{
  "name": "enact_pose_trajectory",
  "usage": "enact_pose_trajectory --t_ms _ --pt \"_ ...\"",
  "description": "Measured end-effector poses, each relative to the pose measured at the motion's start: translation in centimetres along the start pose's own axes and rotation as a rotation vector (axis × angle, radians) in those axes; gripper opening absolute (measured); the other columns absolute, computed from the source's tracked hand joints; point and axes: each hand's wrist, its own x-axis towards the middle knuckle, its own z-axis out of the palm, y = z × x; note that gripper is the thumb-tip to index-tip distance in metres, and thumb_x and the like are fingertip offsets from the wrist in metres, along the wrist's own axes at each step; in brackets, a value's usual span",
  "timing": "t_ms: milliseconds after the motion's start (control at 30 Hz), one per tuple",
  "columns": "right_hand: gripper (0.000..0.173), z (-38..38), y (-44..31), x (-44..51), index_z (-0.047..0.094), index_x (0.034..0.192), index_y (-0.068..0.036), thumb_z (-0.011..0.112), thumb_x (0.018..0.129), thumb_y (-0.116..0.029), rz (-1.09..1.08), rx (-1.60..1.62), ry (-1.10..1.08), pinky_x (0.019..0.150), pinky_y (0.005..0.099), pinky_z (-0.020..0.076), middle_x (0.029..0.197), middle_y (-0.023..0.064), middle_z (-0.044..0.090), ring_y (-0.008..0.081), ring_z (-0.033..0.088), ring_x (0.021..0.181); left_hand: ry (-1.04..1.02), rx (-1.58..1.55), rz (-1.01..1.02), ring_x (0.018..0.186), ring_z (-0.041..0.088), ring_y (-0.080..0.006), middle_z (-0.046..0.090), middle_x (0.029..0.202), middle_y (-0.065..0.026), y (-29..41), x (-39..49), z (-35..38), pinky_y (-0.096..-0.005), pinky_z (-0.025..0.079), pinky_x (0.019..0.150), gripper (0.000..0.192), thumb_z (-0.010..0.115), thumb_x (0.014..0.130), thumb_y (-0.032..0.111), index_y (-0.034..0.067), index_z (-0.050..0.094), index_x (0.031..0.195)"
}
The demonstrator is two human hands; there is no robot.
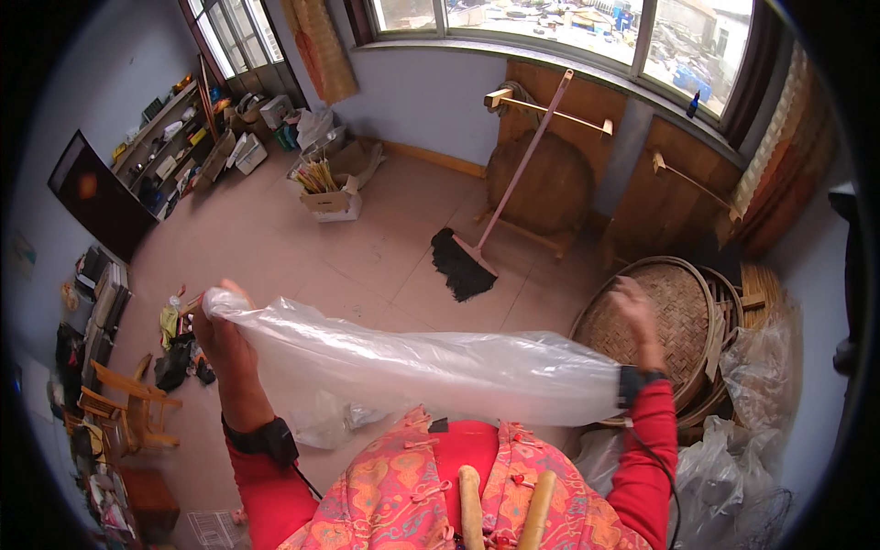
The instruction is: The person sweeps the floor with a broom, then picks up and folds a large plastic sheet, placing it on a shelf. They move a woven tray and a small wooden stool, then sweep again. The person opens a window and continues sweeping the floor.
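Note:
A long sheet or bag of clear plastic film (440,364) stretches across in front of my chest. My left hand (230,337) grips its bunched end, raised at the left. The film's other end reaches the black band (631,386) on my right wrist. My right hand (634,309) is blurred, with bent fingers, in front of a round woven bamboo tray (677,323). Whether it pinches any film is not clear. More clear plastic (320,419) hangs or lies below the stretched part. Two pale rods (471,505) stand up against my patterned red jacket (385,488).
A broom (474,265) with black bristles leans over a round wooden board (540,196) below the window. Crumpled plastic bags (729,467) lie at the right. A small wooden chair (137,405) is at the left. Farther off stands a cardboard box (333,199) holding thin sticks.

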Motion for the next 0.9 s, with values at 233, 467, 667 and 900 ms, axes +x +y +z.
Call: enact_pose_trajectory --t_ms 233,467,667,900 --pt "0.038 30.5 -1.6 -10.8 0.061 0.118 -0.010 0.060 0.086 -0.031 0.113 -0.317 -1.140 0.088 0.0342 0.0459 0.113 0.0115 0.063 0.0224 0.059 0.100 -0.113 0.286 0.364 0.075 0.057 -0.0115 0.061 0.085 -0.0016 -4.1 10.8 7.6 -0.0261 0.048 0.068 0.029 0.068 0.084 0.033 0.005 0.062 0.093" --pt "0.034 32.1 4.5 -15.4 0.062 0.115 -0.008 0.059 0.087 -0.028 0.160 -0.284 -1.271 0.086 0.0335 0.0461 0.109 0.0110 0.064 0.0208 0.058 0.097 -0.789 0.984 0.487 0.132 0.031 -0.0342 0.034 0.142 -0.0171 -13.5 0.7 17.7 -0.0500 0.028 0.105 0.071 0.061 0.082 0.047 0.004 0.041 0.134" --pt "0.032 29.6 5.4 -13.4 0.063 0.112 -0.006 0.059 0.087 -0.025 0.153 -0.257 -1.240 0.085 0.0329 0.0463 0.106 0.0106 0.064 0.0194 0.058 0.094 -0.878 0.948 -0.018 0.130 0.034 -0.0383 0.036 0.143 -0.0149 -16.5 -3.6 1.9 -0.0472 0.029 0.105 0.066 0.057 0.083 0.053 0.021 0.041 0.138" --pt "0.028 27.6 -5.9 -5.8 0.064 0.108 -0.004 0.058 0.087 -0.023 -0.047 -0.206 -1.168 0.084 0.0322 0.0465 0.103 0.0101 0.065 0.0177 0.058 0.091 -0.722 -0.109 -1.196 0.108 0.052 -0.0179 0.058 0.119 -0.0096 -23.4 -15.6 1.3 -0.0330 0.040 0.094 0.043 0.060 0.086 0.030 0.006 0.057 0.122"
